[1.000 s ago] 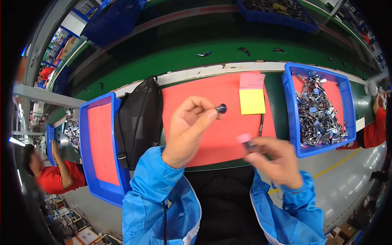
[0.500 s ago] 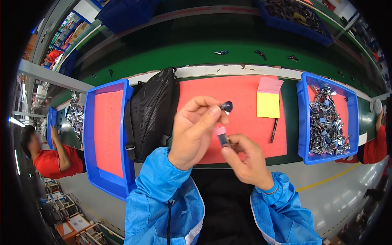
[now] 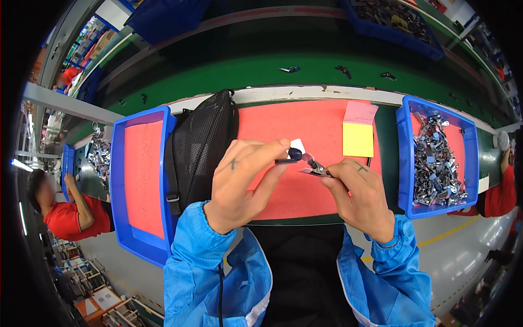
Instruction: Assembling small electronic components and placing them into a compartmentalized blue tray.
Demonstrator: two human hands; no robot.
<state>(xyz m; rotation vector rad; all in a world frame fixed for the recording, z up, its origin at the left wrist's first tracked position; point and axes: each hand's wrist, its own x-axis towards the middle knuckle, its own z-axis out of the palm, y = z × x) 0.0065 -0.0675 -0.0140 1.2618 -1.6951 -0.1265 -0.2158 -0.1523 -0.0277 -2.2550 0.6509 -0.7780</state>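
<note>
My left hand (image 3: 242,185) pinches a small part with a dark blue rounded end (image 3: 295,154) between thumb and index finger. My right hand (image 3: 362,193) is closed on a small, slim metal piece (image 3: 317,168) with a pinkish tip, its thumb and fingertips at one end. Above the red mat, the two pieces meet or overlap; whether they are joined, I cannot tell. A small white patch (image 3: 297,145) shows just behind the dark end.
On the red mat (image 3: 267,122) lies a yellow note pad (image 3: 358,140) partly covering a pen. A black mesh bag (image 3: 204,147) and a blue tray (image 3: 169,191) stand left. The right blue bin (image 3: 404,163) holds several metal parts (image 3: 436,169). More parts lie on the green belt (image 3: 245,71).
My hands have turned palm-down, and the right one has shifted right and up. The two held pieces have come together. Parts on the green belt have shifted slightly left.
</note>
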